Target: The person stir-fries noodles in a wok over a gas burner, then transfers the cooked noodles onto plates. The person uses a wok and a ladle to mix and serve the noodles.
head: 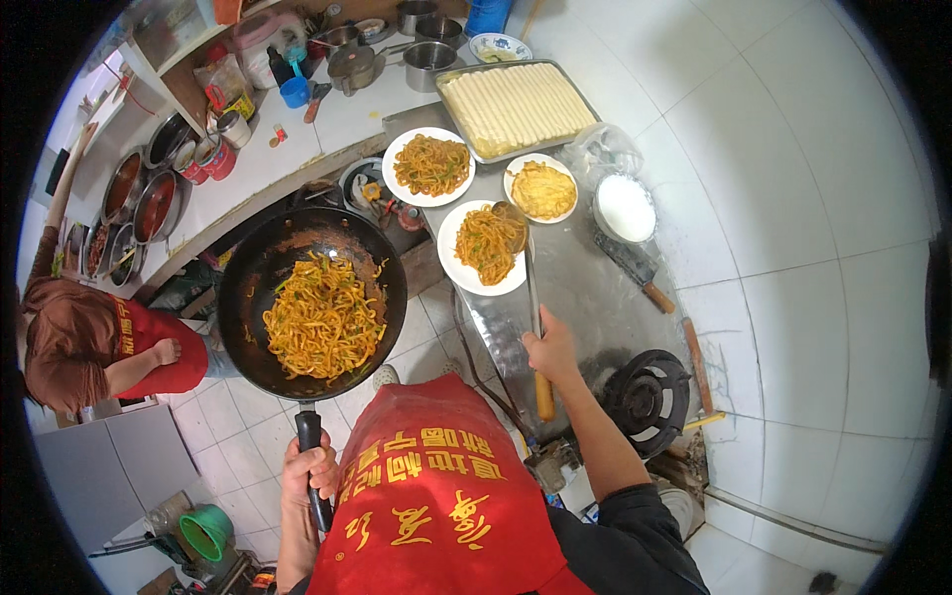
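My left hand (311, 468) grips the black handle of a dark wok (245, 297), held up off to the left. A heap of fried noodles with green bits (323, 320) lies in the wok. In my right hand (552, 348) is a long metal ladle (533, 286) with a wooden grip end. Its bowl touches the noodles (483, 245) on a white plate (476, 286) on the steel worktop. Behind that stands a second white plate (428, 199) of noodles. A smaller plate (547, 218) to the right holds what looks like fried egg.
A steel tray of pale dough strips (520, 111) sits at the back. Beside the wall are a bowl of white contents (626, 208) and a cleaver (628, 264). A gas burner (645, 401) is near my right forearm. Another person (111, 342) stands at the left.
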Demonstrator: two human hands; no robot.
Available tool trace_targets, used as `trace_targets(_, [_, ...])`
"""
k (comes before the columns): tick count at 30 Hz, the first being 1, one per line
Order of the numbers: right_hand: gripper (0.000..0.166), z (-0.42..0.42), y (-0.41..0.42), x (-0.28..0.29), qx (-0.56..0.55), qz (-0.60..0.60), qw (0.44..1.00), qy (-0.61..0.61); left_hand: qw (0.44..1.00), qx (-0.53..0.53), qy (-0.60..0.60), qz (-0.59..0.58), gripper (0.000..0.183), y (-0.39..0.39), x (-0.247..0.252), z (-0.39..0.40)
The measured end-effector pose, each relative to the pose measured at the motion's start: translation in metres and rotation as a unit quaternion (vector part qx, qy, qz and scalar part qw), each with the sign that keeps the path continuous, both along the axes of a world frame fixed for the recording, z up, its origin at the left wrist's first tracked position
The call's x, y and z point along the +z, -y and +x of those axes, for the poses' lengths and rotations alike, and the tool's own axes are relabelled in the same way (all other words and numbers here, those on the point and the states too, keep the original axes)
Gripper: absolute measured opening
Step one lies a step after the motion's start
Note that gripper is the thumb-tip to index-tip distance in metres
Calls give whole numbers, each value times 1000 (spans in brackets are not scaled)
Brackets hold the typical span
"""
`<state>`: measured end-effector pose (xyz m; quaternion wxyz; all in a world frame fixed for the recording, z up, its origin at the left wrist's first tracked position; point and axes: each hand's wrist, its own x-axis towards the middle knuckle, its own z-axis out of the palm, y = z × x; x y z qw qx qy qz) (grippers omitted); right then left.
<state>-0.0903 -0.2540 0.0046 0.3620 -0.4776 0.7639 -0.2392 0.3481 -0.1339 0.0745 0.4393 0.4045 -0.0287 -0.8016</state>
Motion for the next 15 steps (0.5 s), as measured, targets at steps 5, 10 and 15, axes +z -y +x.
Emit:
trace_targets(5, [62,-6,-8,-28,17,-75,988,-135,1000,-19,23,4,19,2,9,-8])
trace_targets(10, [63,6,-11,-13,57,-64,986,-145,1000,-24,14,9,19,2,10,-12])
trace_targets(15, [66,7,-12,-14,37,-28,986,-160,999,-33,-7,4,19,2,8,-10])
